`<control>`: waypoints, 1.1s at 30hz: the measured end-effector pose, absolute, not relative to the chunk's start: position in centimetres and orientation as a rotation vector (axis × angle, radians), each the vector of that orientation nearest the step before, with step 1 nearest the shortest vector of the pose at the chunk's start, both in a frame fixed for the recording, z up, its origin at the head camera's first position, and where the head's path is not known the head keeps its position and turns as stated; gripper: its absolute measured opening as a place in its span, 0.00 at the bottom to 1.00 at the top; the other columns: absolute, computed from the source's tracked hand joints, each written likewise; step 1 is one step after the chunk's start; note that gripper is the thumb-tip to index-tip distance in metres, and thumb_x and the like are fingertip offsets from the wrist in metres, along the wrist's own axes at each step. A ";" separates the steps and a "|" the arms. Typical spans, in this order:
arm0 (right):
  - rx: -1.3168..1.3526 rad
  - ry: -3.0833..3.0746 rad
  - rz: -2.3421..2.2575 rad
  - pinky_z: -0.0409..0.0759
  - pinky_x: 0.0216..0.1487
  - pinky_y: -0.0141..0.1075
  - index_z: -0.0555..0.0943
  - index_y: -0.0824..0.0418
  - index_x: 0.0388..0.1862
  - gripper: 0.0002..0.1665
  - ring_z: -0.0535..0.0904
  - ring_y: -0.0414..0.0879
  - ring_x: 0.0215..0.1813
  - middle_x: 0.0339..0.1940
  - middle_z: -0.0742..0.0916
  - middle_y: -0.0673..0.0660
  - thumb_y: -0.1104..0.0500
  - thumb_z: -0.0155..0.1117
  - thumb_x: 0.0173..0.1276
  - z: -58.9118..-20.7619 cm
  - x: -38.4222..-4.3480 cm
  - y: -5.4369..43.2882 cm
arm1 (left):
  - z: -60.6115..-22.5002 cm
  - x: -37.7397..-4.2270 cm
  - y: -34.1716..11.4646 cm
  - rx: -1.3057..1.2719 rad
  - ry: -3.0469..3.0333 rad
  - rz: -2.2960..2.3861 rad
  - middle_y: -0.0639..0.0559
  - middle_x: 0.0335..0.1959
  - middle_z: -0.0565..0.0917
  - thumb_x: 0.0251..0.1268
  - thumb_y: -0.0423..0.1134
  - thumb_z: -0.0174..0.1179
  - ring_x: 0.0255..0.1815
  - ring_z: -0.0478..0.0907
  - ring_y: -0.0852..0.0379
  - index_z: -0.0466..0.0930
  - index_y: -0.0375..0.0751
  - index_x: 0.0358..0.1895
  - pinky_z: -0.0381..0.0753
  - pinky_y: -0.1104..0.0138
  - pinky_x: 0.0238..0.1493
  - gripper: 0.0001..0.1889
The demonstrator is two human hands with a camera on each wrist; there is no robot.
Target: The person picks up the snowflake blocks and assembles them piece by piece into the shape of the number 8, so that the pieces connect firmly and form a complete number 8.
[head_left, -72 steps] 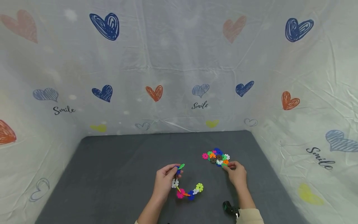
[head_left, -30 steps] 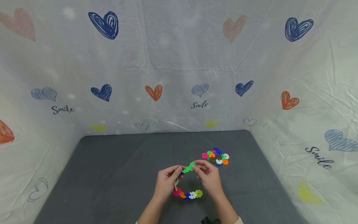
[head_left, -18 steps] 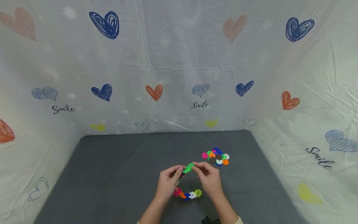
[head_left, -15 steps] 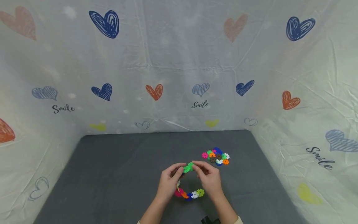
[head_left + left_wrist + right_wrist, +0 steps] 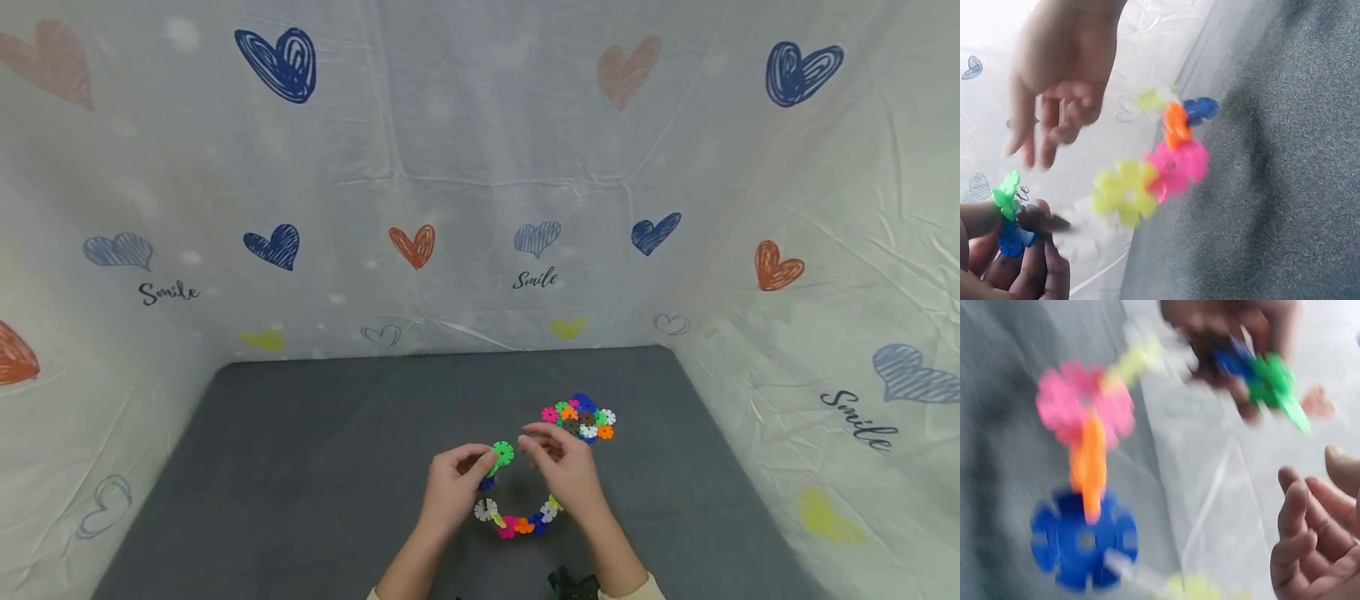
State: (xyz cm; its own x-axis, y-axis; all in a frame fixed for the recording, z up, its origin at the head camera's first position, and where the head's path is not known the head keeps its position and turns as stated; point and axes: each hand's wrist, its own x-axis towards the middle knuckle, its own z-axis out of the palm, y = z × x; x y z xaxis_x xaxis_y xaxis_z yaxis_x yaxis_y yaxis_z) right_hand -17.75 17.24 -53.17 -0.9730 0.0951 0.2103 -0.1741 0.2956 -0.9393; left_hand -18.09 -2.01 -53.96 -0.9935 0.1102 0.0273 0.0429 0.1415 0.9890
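My left hand (image 5: 453,492) pinches one end of a curved chain of notched plastic snowflake discs, near the blue disc (image 5: 1013,240). A green disc (image 5: 502,453) stands out past the fingertips, joined to another green one. From there the chain hangs round in a loop through white, yellow, pink (image 5: 507,527), orange (image 5: 1088,465) and blue (image 5: 1085,540) discs. Its yellow-green far end is partly hidden behind my right hand (image 5: 570,477) in the head view. That hand holds nothing; its loosely bent fingers are a small gap away from the green disc.
A pile of loose snowflake discs (image 5: 570,414) in mixed colours lies beyond my right hand on the dark grey table (image 5: 337,450). A black device (image 5: 572,583) sits at the right wrist. A pale heart-print cloth (image 5: 465,150) hangs behind and at the sides.
My right hand brought a green disc from the pile to the chain's green end, pressed it on, and has now let go and drawn back right. The chain's hanging part has swung rightward.
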 end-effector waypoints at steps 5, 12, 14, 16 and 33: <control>-0.155 -2.447 1.506 0.83 0.38 0.35 0.87 0.58 0.49 0.14 0.86 0.50 0.38 0.38 0.91 0.56 0.53 0.71 0.69 -54.4 -19.9 21.9 | -54.2 -18.2 -2.4 -0.011 2.133 2.186 0.44 0.37 0.89 0.71 0.43 0.64 0.32 0.88 0.47 0.85 0.33 0.47 0.85 0.68 0.37 0.15; -0.502 -2.657 1.127 0.80 0.48 0.54 0.83 0.65 0.57 0.20 0.82 0.62 0.52 0.52 0.86 0.67 0.54 0.68 0.71 -57.8 -22.3 27.6 | -53.9 -18.5 -3.0 -0.124 2.053 2.266 0.48 0.37 0.87 0.75 0.42 0.60 0.36 0.88 0.43 0.81 0.33 0.50 0.84 0.66 0.44 0.15; -0.558 -2.688 1.095 0.77 0.54 0.58 0.81 0.67 0.58 0.22 0.79 0.66 0.56 0.56 0.84 0.70 0.56 0.68 0.71 -58.4 -22.5 28.5 | -53.9 -18.5 -3.1 -0.122 2.047 2.265 0.47 0.38 0.87 0.75 0.43 0.59 0.36 0.88 0.42 0.80 0.32 0.51 0.83 0.66 0.45 0.15; -0.586 -2.714 1.089 0.73 0.59 0.61 0.81 0.69 0.58 0.23 0.76 0.68 0.60 0.58 0.82 0.72 0.56 0.69 0.70 -58.9 -22.4 29.0 | -53.8 -18.5 -3.1 -0.122 2.041 2.262 0.47 0.38 0.88 0.75 0.43 0.59 0.36 0.88 0.43 0.80 0.32 0.51 0.83 0.66 0.45 0.15; -0.616 -2.664 1.177 0.75 0.41 0.45 0.81 0.66 0.37 0.14 0.79 0.56 0.39 0.37 0.86 0.64 0.58 0.74 0.64 -60.0 -21.7 29.6 | -54.0 -18.4 -3.1 -0.160 2.040 2.247 0.46 0.39 0.88 0.76 0.43 0.59 0.36 0.88 0.43 0.80 0.33 0.52 0.84 0.66 0.41 0.15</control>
